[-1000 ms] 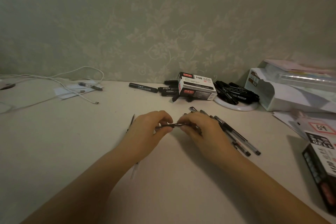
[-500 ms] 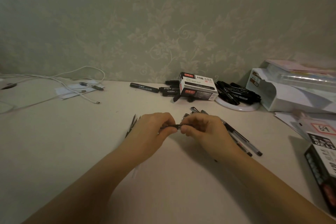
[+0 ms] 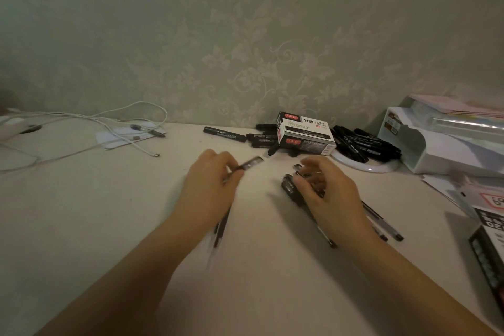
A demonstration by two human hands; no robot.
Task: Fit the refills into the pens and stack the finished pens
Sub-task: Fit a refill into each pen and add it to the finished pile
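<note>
Pens (image 3: pixel 381 219) lay loose in a small heap on the desk (image 3: pixel 109 213), under and just right of the right hand (image 3: pixel 326 194), their tips pointing toward the near right. Right hand hovered low over that heap, fingers loosely curled; it seemed to touch the dark caps at the heap's far end, though motion blur left it unclear whether it gripped any of them. Left hand (image 3: pixel 210 188) sat apart from the right, clenched around one pen part (image 3: pixel 252 163), a short dark-and-clear piece jutting up and right from between thumb and forefinger. Thin dark refills (image 3: pixel 221 229) lay on the desk beneath the left wrist, partly hidden by it. Behind the hands, near the wall: a white and black marker box (image 3: pixel 305 133) printed "1120", black markers (image 3: pixel 227 134) scattered to its left, and more black markers heaped on a white plate (image 3: pixel 368 168) to its right. White cable (image 3: pixel 109 131) trailed across the far left of the desk. White organiser tray (image 3: pixel 436 144) stood at far right, with a black box (image 3: pixel 491 262) at the near right edge.
</note>
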